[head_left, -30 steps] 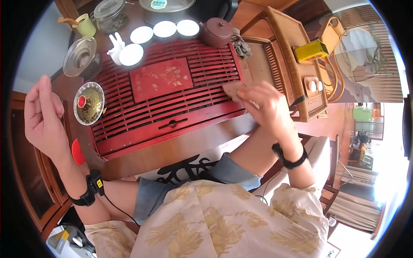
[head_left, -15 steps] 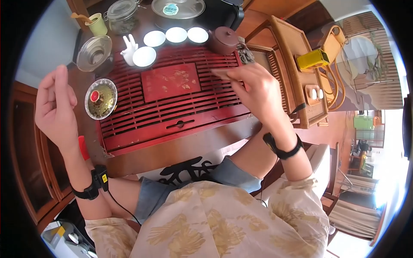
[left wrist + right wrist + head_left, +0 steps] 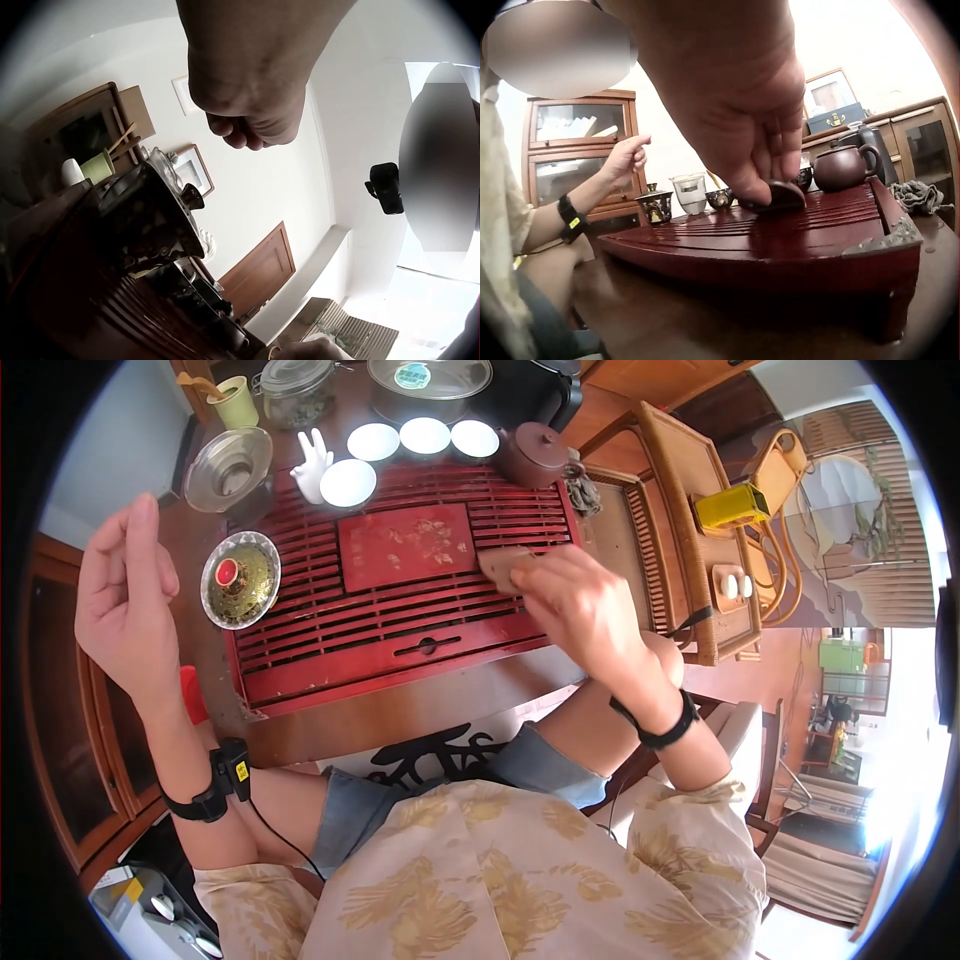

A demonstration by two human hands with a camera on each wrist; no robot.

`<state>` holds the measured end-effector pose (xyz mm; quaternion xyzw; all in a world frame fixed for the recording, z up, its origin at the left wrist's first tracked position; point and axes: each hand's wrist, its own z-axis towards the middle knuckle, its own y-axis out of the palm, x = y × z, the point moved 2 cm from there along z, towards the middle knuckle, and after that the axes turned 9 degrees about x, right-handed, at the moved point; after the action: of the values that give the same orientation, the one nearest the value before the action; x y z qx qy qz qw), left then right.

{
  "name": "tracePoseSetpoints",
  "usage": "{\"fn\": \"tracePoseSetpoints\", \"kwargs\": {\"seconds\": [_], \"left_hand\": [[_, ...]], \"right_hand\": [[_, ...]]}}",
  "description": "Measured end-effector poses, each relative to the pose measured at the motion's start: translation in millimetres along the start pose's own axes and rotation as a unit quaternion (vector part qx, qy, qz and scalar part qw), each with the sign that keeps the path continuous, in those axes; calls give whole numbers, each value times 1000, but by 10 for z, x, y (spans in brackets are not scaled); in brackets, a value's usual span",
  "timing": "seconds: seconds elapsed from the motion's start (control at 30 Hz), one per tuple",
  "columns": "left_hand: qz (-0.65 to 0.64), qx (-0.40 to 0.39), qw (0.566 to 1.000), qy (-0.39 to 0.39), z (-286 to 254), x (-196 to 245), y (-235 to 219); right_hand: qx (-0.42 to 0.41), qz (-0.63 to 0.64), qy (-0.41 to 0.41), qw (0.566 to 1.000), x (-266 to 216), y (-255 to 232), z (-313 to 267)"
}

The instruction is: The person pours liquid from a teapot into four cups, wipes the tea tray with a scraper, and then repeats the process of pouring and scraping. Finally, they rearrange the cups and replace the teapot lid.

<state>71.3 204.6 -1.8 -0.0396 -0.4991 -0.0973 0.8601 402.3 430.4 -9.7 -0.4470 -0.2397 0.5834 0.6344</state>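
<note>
My right hand [image 3: 580, 610] pinches a flat brown piece [image 3: 500, 568] with a rounded edge between thumb and fingers. In the right wrist view this flat piece [image 3: 786, 196] looks dark and tilts low over the slatted red tea tray [image 3: 810, 247]. On the head view it overlaps the slats just right of the tray's plain centre panel [image 3: 405, 550]. My left hand [image 3: 130, 600] is raised at the left with nothing in it, index finger fairly straight and the others loosely curled. Beside it, a lidded tea bowl [image 3: 241, 585] with a red knob stands near the tray's left end.
Several white-lined cups [image 3: 348, 483] and a white hand-shaped figure [image 3: 312, 465] line the tray's far side. A brown teapot [image 3: 535, 455] stands at the far right corner, a grey cloth [image 3: 583, 492] beside it. A glass strainer pitcher [image 3: 230, 470] is at far left.
My right hand has carried the flat piece leftward from the tray's right end, rising a little midway and then coming back nearer. The left hand stays raised; the head view has shifted slightly.
</note>
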Motion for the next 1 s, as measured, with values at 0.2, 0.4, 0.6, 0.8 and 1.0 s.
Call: {"fn": "tracePoseSetpoints", "kwargs": {"seconds": [0.2,0.4,0.6,0.8,1.0], "left_hand": [[-2,0,1000,1,-11,3,14],[-8,-10,1000,-6,2,-46,-9],[-8,-2,1000,-7,7,-16,5],[-18,-16,1000,3,14,-59,-15],[3,1,1000,-3,-7,-16,16]], "right_hand": [[-31,-20,4,999,-208,-170,-458],[-4,106,140,984,-125,-274,-223],[-35,259,348,900,59,110,-51],[-30,214,411,886,391,142,-241],[51,114,427,896,834,-278,-523]]}}
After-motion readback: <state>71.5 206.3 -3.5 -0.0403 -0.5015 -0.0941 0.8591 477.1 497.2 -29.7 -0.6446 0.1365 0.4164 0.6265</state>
